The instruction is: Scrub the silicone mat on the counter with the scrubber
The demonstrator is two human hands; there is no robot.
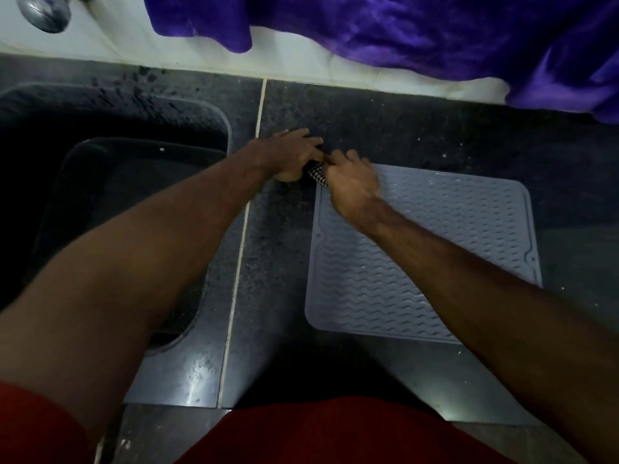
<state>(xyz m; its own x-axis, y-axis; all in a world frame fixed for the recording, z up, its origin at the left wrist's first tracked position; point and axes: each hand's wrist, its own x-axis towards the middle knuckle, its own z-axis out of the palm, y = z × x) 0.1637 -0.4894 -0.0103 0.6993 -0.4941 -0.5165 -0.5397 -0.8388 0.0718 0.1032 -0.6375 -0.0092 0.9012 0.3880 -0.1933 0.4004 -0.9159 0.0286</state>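
Both hands meet at the far left corner of the silicone mat (425, 249), with a small black-and-white checkered scrubber (316, 174) caught between them. The left hand (294, 154) comes in from over the sink side, its fingers curled down around the left end of the scrubber, knuckles up, heel of the palm just above the dark desk (435, 128). The right hand (351, 185) reaches across the mat from the right, fingers bent and pinching the scrubber's other end; its wrist and forearm lie over the mat's left part. Only a narrow strip of the scrubber shows between the two hands, right at the mat's corner; whether it presses on the mat or sits just off its edge cannot be told.

The mat is grey-blue, square with rounded corners, ribbed with wavy ridges inside a raised rim, and lies flat on the speckled desk, right of a pale grout seam (241, 229). Left of that seam a dark sink (214, 122) is sunk into the desk, with a dark tray-like basin (117, 182) inside it. At the back runs a white ledge (134, 41), with a purple cloth (402, 31) draped over it and a chrome tap piece (45, 11) at the far left. Red clothing (335, 433) fills the near edge.
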